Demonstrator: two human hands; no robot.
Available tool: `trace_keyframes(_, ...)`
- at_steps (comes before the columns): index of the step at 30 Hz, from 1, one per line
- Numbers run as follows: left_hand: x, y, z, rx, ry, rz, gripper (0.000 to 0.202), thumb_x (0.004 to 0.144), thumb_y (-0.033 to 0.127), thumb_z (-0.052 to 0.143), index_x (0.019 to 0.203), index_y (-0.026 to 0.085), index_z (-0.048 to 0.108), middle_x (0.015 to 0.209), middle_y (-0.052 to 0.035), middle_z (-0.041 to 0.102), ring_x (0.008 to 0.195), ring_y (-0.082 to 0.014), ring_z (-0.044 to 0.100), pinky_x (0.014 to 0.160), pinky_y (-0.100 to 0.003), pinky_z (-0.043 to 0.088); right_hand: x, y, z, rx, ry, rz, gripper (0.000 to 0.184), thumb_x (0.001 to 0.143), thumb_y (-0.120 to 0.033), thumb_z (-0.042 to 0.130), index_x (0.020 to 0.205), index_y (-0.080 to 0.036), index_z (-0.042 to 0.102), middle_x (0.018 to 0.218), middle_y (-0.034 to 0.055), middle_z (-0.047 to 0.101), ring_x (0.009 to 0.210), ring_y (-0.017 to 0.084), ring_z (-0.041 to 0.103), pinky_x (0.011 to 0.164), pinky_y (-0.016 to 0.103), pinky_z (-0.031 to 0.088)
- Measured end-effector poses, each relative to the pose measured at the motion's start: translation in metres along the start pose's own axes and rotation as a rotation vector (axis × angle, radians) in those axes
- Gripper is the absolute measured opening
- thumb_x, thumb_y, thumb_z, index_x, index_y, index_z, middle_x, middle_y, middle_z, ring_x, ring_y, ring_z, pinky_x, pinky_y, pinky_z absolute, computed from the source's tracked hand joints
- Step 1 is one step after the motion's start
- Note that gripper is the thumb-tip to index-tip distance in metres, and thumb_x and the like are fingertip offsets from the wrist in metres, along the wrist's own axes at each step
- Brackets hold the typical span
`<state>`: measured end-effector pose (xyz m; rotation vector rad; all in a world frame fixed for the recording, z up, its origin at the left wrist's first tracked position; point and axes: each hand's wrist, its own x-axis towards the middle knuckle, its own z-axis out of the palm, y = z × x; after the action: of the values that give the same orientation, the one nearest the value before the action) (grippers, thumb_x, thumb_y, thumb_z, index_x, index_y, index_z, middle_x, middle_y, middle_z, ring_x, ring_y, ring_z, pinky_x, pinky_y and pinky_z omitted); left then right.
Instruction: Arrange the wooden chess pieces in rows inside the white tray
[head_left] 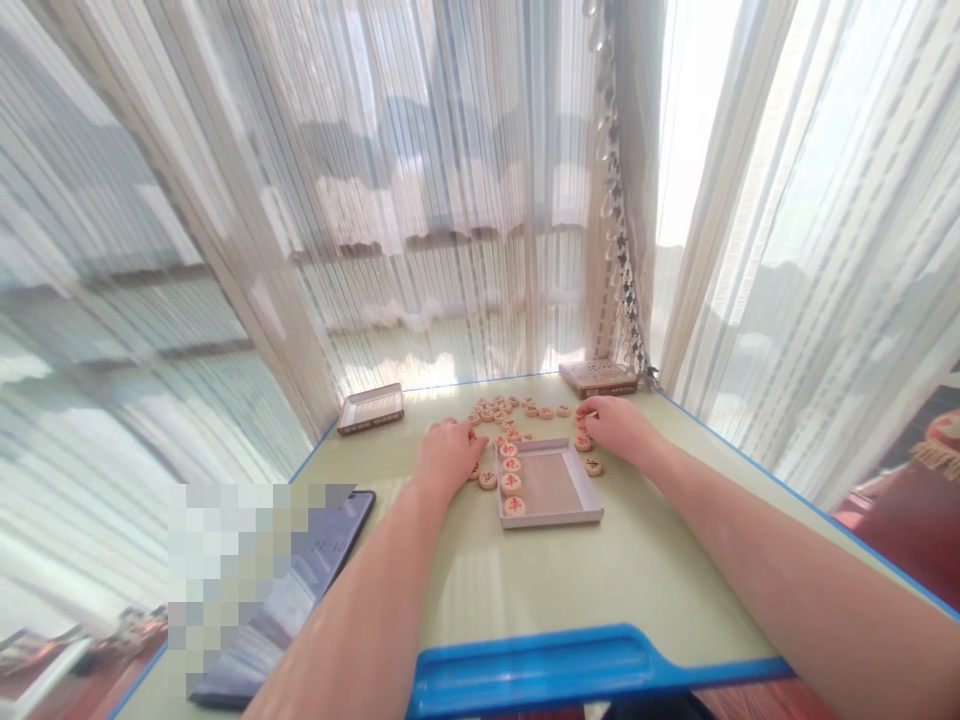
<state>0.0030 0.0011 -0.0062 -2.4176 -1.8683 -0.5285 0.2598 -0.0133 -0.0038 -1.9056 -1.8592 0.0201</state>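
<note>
My left hand rests left of a shallow open box tray, its fingers curled down beside round wooden Chinese chess pieces. Anything between those fingertips is too small to make out. Across the tray, my right hand has thumb and fingers closed around a Chinese chess piece in a short line of pieces. Inside the tray, several red-marked pieces form a column along the left wall. More pieces lie in a loose cluster and an arc behind the tray.
The pale green table has a blue edge with a raised blue trough in front. A box lid lies at the back left and a closed box at the back right. A tablet, partly pixelated, lies left. Striped curtains hang behind.
</note>
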Motion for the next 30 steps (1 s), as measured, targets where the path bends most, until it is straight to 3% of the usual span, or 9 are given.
trace_keyframes(6, 0.003, -0.001, -0.001, -0.094, 0.059, 0.010, 0.019, 0.076, 0.033, 0.052, 0.082, 0.018, 0.062, 0.086, -0.0071, 0.063, 0.087, -0.0214, 0.056, 0.078, -0.031, 0.043, 0.000, 0.000, -0.001, -0.002, -0.002, 0.003, 0.031, 0.070, -0.015, 0.044, 0.090, -0.016, 0.068, 0.097, 0.0076, 0.067, 0.092, 0.021, 0.059, 0.080, 0.028, 0.042)
trace_keyframes(11, 0.006, -0.002, -0.003, -0.562, 0.184, -0.052, 0.025, 0.080, 0.034, 0.048, 0.096, 0.018, 0.060, 0.085, -0.0040, 0.066, 0.070, -0.0145, 0.061, 0.068, -0.028, 0.046, -0.002, -0.007, -0.005, 0.051, 0.069, 0.035, 0.029, 0.071, -0.016, 0.045, 0.089, -0.016, 0.067, 0.094, 0.0087, 0.066, 0.087, 0.021, 0.059, 0.076, 0.028, 0.042)
trace_keyframes(14, 0.007, 0.001, -0.002, -0.851, 0.098, -0.093, 0.034, 0.077, 0.036, 0.052, 0.104, 0.016, 0.058, 0.089, -0.0054, 0.067, 0.064, -0.0131, 0.061, 0.061, -0.026, 0.048, -0.009, -0.020, -0.007, 0.128, 0.117, -0.119, 0.026, 0.076, -0.020, 0.045, 0.090, -0.017, 0.066, 0.093, 0.0076, 0.065, 0.082, 0.018, 0.058, 0.076, 0.027, 0.042)
trace_keyframes(19, -0.001, 0.017, -0.009, -1.106, -0.010, 0.013, 0.038, 0.070, 0.032, 0.062, 0.104, 0.014, 0.061, 0.091, -0.0075, 0.067, 0.079, -0.0160, 0.061, 0.061, -0.025, 0.049, -0.026, -0.043, -0.011, 0.264, 0.060, -0.430, 0.026, 0.078, -0.025, 0.051, 0.101, -0.020, 0.061, 0.097, 0.0052, 0.063, 0.076, 0.015, 0.057, 0.073, 0.027, 0.044)
trace_keyframes(25, -0.011, 0.028, -0.023, -1.185, -0.173, 0.083, 0.039, 0.064, 0.037, 0.068, 0.095, 0.013, 0.064, 0.079, -0.0060, 0.068, 0.064, -0.0119, 0.056, 0.050, -0.021, 0.042, -0.037, -0.057, -0.008, 0.283, 0.037, -0.532, 0.032, 0.076, -0.030, 0.056, 0.108, -0.023, 0.057, 0.091, 0.0035, 0.063, 0.079, 0.016, 0.056, 0.072, 0.028, 0.044)
trace_keyframes(30, -0.012, 0.029, -0.023, -1.146, -0.239, 0.114, 0.030, 0.067, 0.038, 0.065, 0.087, 0.015, 0.067, 0.069, -0.0026, 0.064, 0.054, -0.0072, 0.047, 0.046, -0.019, 0.035, -0.041, -0.062, -0.008, 0.297, 0.042, -0.591, 0.022, 0.080, -0.029, 0.053, 0.098, -0.023, 0.061, 0.085, 0.0026, 0.063, 0.079, 0.015, 0.055, 0.070, 0.026, 0.042)
